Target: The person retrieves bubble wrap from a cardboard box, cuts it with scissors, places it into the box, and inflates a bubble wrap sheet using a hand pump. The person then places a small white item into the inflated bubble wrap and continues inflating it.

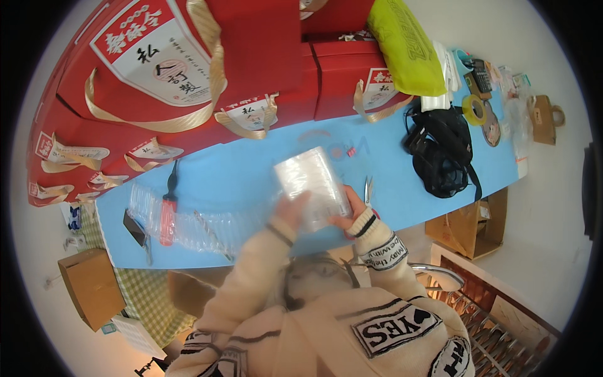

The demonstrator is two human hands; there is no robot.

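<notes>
Above the blue tabletop [245, 165], my right hand [352, 207] grips the right edge of a glossy, translucent plastic packet [308, 174]. My left hand [292, 207] is blurred and lies against the packet's lower left part; its finger closure is unclear. Scissors [368, 189] with red handles lie just right of my right hand, partly hidden by it and the sleeve. To the left, a strip of clear air-column packaging [188, 231] stretches across the table, with a red and black hand pump [167, 221] on it. A phone-like dark object [134, 228] is beside the strip.
Red boxes [264, 56] with gold ribbon handles line the far side, a yellow-green bag [407, 47] on them. A black bag [440, 155], yellow tape roll [474, 110] and calculator [481, 75] are at right. Cardboard boxes [92, 287] stand beyond the near edge.
</notes>
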